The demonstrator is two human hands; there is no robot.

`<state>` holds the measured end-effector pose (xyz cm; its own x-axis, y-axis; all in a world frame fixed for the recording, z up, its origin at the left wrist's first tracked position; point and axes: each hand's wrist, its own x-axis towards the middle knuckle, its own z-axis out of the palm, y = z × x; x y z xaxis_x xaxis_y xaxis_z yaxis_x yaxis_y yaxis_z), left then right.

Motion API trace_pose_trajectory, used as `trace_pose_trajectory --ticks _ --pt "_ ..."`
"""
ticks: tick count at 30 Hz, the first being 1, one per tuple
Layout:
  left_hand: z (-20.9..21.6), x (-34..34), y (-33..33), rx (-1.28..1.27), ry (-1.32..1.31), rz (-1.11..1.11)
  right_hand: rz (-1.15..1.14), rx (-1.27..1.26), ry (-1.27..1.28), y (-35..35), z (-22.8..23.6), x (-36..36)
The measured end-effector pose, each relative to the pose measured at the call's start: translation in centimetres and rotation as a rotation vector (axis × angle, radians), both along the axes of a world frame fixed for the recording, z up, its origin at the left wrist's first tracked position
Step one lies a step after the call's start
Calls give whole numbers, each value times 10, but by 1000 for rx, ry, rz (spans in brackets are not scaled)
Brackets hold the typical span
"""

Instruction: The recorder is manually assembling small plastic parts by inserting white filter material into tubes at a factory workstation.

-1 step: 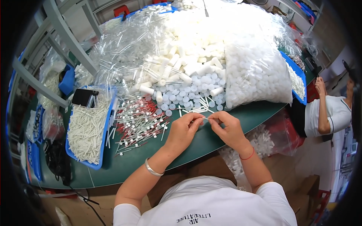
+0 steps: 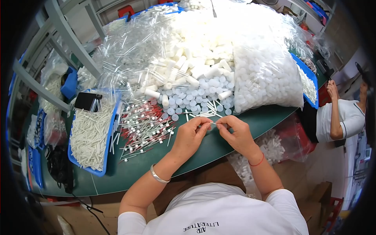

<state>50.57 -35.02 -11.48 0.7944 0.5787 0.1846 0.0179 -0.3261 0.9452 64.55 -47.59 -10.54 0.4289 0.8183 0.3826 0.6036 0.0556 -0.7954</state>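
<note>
Stick (image 2: 213, 123) spans the gap between fingertips, above table (image 2: 266, 121); left hand (image 2: 190, 135) pinches one end, right hand (image 2: 237, 135) pinches the other.

Left hand (image 2: 189, 137) and right hand (image 2: 236, 136) pinch a thin piece (image 2: 213, 123).

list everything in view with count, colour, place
thin piece: one, whitish, between both hands
loose sticks: several, white, beyond the hands
stick pile: one, red and white, left of hands
discs: many, translucent white, mid-table
cylinders: many, white, beyond discs
stuffed bag: one, clear, right of discs
left tray: one, blue, left, holding white tubes
flat object: one, black, on left tray
right tray: one, blue, right of stuffed bag
frame: one, grey, upper left
table: one, green, beneath parts
co-worker: one, white top, far right
left hand: one, bare, pinching thin piece
right hand: one, bare, likewise
</note>
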Motion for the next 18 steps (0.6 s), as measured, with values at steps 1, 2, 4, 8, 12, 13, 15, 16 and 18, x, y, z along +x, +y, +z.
trace_pose_trajectory --ticks 1,2,4,8,12,13,15,16,18 --pt "3 -1 0 -33 17 3 0 5 -20 0 1 0" --pt "5 -1 -1 -67 33 6 0 10 -40 0 1 0" --pt "4 -1 0 -82 28 11 -1 8 -50 0 1 1" --pt "9 -4 -1 -155 89 19 8 -40 -79 -1 4 4" --pt "-9 -3 1 108 -1 54 40 -99 -149 0 12 5" --pt "-10 -3 1 212 -25 63 53 -111 -174 1 11 4" --pt "-11 -3 0 317 -49 75 69 -122 -201 3 14 1" --pt "-10 -4 -1 290 -16 55 114 -119 -182 5 18 -2" --pt "-6 -6 0 294 47 38 164 -115 -164 6 25 -4"
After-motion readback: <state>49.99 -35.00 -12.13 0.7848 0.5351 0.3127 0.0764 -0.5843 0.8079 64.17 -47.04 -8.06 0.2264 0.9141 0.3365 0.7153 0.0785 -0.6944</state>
